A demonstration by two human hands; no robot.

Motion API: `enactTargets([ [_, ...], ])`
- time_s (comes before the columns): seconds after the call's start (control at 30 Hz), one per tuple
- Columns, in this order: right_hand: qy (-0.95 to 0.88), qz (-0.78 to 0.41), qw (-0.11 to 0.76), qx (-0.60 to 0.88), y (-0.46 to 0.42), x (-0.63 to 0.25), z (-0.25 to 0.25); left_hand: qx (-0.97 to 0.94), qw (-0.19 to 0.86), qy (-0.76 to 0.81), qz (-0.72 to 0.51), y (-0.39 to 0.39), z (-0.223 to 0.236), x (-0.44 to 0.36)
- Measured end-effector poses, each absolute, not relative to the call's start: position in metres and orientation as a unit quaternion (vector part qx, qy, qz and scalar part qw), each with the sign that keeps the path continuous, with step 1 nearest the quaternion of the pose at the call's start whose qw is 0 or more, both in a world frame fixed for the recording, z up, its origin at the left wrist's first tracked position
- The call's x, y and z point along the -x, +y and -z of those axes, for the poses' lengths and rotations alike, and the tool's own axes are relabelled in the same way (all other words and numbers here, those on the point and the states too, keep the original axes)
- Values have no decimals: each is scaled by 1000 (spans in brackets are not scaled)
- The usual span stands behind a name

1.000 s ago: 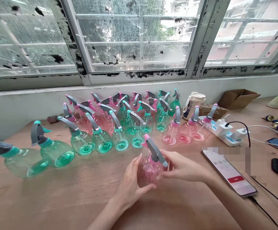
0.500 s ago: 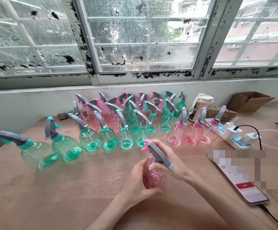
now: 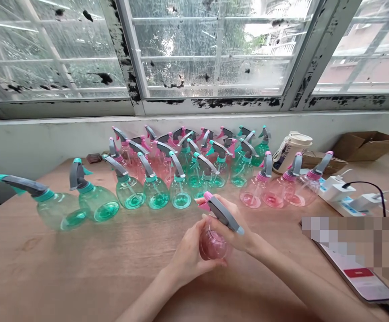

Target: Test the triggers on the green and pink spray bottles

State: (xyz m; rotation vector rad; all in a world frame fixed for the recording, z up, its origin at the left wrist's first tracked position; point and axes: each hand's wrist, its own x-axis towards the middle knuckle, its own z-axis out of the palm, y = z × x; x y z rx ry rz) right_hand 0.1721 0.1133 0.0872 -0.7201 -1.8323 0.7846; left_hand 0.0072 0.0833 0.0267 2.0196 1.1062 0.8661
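A pink see-through spray bottle (image 3: 212, 245) stands at the middle of the wooden table (image 3: 80, 268). My left hand (image 3: 189, 255) is wrapped round its round body from the left. My right hand (image 3: 236, 226) grips the grey spray head (image 3: 224, 213) with the pink nozzle at the bottle's neck. Behind them stand several green spray bottles (image 3: 154, 190) and several pink spray bottles (image 3: 275, 190) in rows.
A phone (image 3: 358, 275) with a red button on screen lies at the right, partly blurred. A white power strip (image 3: 344, 197) with cables, a paper cup (image 3: 290, 150) and a cardboard box (image 3: 365, 143) sit at the back right. Windows run along the wall.
My right hand has shifted from the bottle's side up onto the spray head and neck. The bottle stayed in my left hand. The view has panned to the left.
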Motion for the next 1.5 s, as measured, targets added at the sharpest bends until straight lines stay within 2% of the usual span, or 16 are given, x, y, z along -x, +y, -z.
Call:
enactTargets([
  [0.17,-742,-323,506,300,123,-165,-89,-777,308,431,-341,88,-26,-5],
  [0.4,-764,-280,496,302,128,-163,-101,-794,264,431,-337,88,-20,-3],
  [0.53,-767,-296,484,299,132,-172,-99,-813,246,408,-334,91,-19,6],
  [0.7,-744,-318,479,342,138,-188,-93,-786,182,477,-349,94,-18,9],
  [1.07,-710,-346,510,341,144,-191,-87,-818,1,515,-256,95,-4,2],
  [1.23,-707,-290,536,358,143,-189,-85,-832,-34,508,-218,94,-4,0],
  [1.5,-710,-312,525,349,142,-190,-84,-835,-46,508,-206,95,-6,-1],
])
